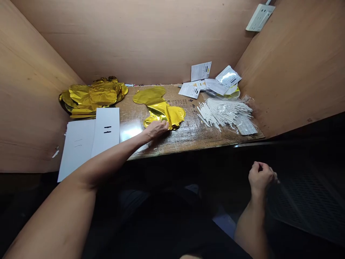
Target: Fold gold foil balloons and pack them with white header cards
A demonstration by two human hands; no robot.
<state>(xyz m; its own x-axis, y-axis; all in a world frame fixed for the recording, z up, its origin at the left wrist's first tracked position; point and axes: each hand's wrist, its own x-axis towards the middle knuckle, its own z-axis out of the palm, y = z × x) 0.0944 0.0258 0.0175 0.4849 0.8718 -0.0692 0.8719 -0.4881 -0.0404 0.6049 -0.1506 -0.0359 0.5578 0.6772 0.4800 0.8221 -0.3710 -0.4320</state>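
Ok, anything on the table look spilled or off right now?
The white sticks lie loose and fanned out, spilling from the clear plastic bag rather than sitting bundled inside it. The gold foil balloon under the left hand also looks odd: it is creased and folded over on itself instead of lying flat.

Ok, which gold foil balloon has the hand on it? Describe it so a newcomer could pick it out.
On the wooden desk, between the gold foil heap and the white sticks, lies a lobed gold foil balloon. Only it lies apart from the heap, under the left hand.
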